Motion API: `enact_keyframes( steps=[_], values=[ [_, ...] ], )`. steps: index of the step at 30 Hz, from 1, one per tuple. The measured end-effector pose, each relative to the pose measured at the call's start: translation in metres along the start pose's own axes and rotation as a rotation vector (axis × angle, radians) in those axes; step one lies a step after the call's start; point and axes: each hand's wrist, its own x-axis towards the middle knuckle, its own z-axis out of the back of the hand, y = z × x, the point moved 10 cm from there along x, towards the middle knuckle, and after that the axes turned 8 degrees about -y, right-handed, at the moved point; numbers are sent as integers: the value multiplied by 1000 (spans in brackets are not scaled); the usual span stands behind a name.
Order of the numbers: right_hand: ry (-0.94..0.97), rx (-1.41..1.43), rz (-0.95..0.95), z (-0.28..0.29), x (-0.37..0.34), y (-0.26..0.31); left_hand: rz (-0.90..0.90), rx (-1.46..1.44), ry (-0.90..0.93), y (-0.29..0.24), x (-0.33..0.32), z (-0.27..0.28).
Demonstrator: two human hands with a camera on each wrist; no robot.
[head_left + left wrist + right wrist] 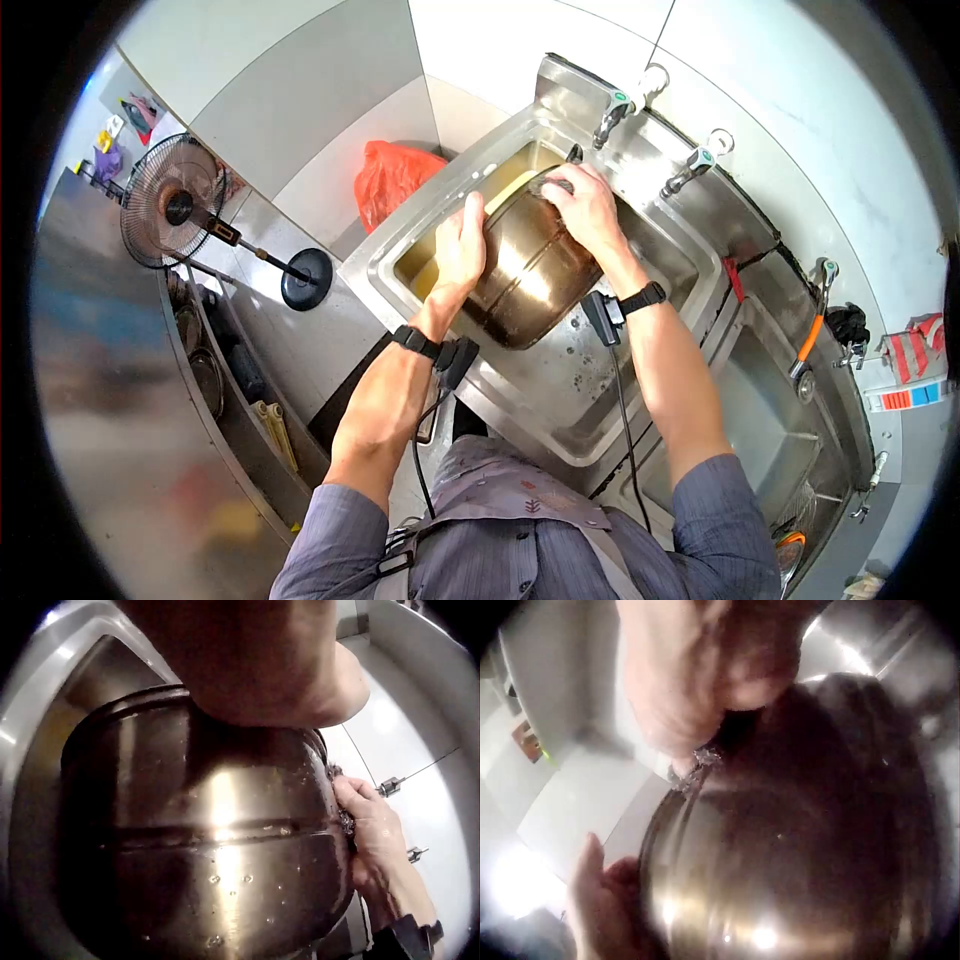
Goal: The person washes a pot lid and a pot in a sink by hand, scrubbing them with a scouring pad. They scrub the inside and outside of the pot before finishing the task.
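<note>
A large, wet, brownish metal pot (535, 270) lies tilted in the left basin of the steel sink (590, 400). My left hand (461, 245) holds the pot at its left edge, the thumb pointing up; part of the fingers is hidden behind the pot in the right wrist view. At the far rim, my right hand (588, 205) grips a steel wool scourer (346, 823) and presses it against the pot's edge. In the right wrist view, strands of the scourer show under the right fingertips (682, 763). Water drops dot the pot's side.
Two taps (612, 118) rise from the sink's back ledge. To the right lies a second basin (770, 370), with an orange-handled tool (812, 335) on the wall behind. A red plastic bag (390, 180) and a standing fan (175, 205) are on the left.
</note>
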Motion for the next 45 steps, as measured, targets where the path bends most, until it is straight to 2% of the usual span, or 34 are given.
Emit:
enact_keyframes(
  steps=[1,2,3,5,6,7,9,11,12,13,14,16,17,19,21,23,25,27,29,30,31,33,35,36,37,39,41,42,43,45],
  values=[
    [-1,-1,-38,-3,5,-7,55,-43,-8,5,2,5],
    [-25,-144,55,0,2,16,35,9,2,9,3,5],
    [19,-163,70,-4,-7,34,6,35,-40,12,2,5],
    [66,-175,315,-14,-29,83,57,48,19,14,1,2],
    [139,-287,374,-26,-41,99,52,47,22,15,1,0],
    [191,-232,382,-31,-45,101,-18,13,9,11,0,1],
    [138,-149,320,-27,-23,82,-81,-22,-12,13,1,2],
    [74,-127,145,-13,2,44,-200,60,-35,9,-3,6],
    [-2,-100,127,-7,7,25,-204,53,-33,5,-2,7],
    [10,-106,78,-8,6,16,-104,18,-2,8,0,7],
    [23,-173,104,-7,3,29,-2,-15,32,15,0,5],
    [96,-308,199,-21,-18,61,-4,-20,32,19,0,4],
    [120,-281,305,-33,-31,82,-7,-21,30,20,0,3],
    [178,-268,342,-44,-46,104,-8,-70,23,19,-5,3],
    [118,-192,324,-34,-28,82,-16,-117,9,15,-1,8],
    [95,-53,113,-15,3,22,-10,-19,51,10,-6,10],
    [3,-90,-44,4,14,-11,34,-28,61,22,-7,8],
    [-21,-294,119,-2,0,15,77,-37,52,33,-2,7],
    [102,-310,202,-15,-17,67,83,-32,35,32,-5,10],
    [104,-268,320,-31,-35,78,82,-31,39,31,-6,9],
    [191,-264,392,-40,-46,98,93,-80,55,32,-9,8],
    [114,-221,368,-36,-34,96,99,-124,67,32,-8,7],
    [111,-129,254,-21,-6,62,71,-127,39,39,-9,7],
    [10,-84,148,-11,5,36,102,-48,48,40,-9,10],
    [-9,-25,-59,-5,11,9,102,-53,45,43,-9,8],
    [-58,-74,-83,-2,6,-2,50,-105,14,44,-11,7],
    [-6,-147,96,-9,-8,49,-20,-72,6,37,-10,10],
    [47,-120,270,-21,-20,78,-87,-38,7,30,-14,12],
    [65,-231,321,-27,-33,101,-86,-38,10,26,-16,12],
    [76,-192,317,-29,-31,101,-59,-100,25,17,-16,13]
  ],
)
